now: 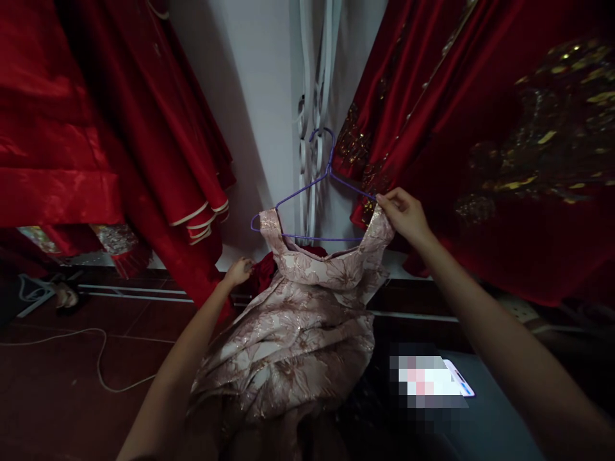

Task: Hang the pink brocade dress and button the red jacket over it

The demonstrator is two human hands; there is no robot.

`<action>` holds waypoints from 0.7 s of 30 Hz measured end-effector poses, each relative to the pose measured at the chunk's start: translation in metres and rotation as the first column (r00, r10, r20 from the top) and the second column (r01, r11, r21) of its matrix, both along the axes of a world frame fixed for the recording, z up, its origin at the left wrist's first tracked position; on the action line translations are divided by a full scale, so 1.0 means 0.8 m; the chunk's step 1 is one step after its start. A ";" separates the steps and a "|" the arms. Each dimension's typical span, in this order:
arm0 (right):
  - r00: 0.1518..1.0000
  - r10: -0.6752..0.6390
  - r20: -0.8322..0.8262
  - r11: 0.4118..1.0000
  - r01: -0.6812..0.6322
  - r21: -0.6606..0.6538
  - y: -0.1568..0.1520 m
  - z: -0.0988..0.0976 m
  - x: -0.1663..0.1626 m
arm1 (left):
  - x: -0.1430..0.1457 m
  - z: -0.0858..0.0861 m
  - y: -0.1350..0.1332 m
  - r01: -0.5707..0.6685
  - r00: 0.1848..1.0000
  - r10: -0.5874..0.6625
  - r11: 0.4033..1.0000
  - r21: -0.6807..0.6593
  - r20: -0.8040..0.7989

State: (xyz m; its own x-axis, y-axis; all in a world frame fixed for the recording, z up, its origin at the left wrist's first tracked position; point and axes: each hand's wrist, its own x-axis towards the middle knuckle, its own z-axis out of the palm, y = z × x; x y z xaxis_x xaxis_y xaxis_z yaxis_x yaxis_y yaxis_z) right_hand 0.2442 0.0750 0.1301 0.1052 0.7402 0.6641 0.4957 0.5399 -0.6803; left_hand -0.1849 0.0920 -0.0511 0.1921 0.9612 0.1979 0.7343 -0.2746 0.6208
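A pale pink and gold floral dress (307,320) hangs by its straps on a thin purple wire hanger (302,191). The hanger's hook overlaps a white metal scrollwork rack (307,96); whether it is hooked there I cannot tell. My right hand (406,214) pinches the dress's right strap at the hanger's end. The left strap sits on the other end, whose purple tip sticks out beyond it. Lower down, my left hand (237,272) is closed beside the dress, close to some dark red cloth (263,274); what its fingers hold is unclear.
Red satin garments (158,109) hang at the left, and a red gown (480,147) with gold sequins hangs at the right. A lit phone (459,378) lies at the lower right, partly blurred out. A white cable (100,352) runs across the brown floor (48,390).
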 end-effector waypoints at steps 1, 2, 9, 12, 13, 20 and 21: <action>1.000 -0.004 -0.001 1.000 0.004 -0.003 0.002 -0.001 0.000 | -0.002 0.001 0.001 -0.005 1.000 0.005 1.000 -0.008 0.005; 1.000 -0.008 0.004 1.000 0.009 -0.004 0.004 -0.002 0.001 | -0.004 0.005 0.003 -0.011 1.000 0.011 1.000 -0.013 0.015; 0.985 -0.106 0.135 0.993 0.097 0.074 0.005 -0.005 0.000 | -0.004 0.110 0.050 -0.041 0.993 0.032 0.997 0.070 0.114; 0.967 -0.179 0.181 0.983 0.169 0.071 -0.009 0.001 -0.007 | 0.015 0.196 0.068 0.030 0.995 -0.050 0.976 0.217 0.090; 0.960 -0.199 0.199 0.980 0.189 0.069 -0.017 0.003 -0.012 | 0.026 0.223 0.068 0.062 0.998 -0.066 0.970 0.236 0.009; 0.916 -0.263 0.302 0.965 0.243 0.100 -0.074 0.013 -0.055 | 0.158 0.309 -0.006 -0.037 0.994 0.085 0.869 0.494 -0.073; 0.915 -0.258 0.309 0.966 0.241 0.093 -0.079 0.012 -0.058 | 0.175 0.308 -0.017 -0.039 0.998 0.057 0.852 0.522 -0.018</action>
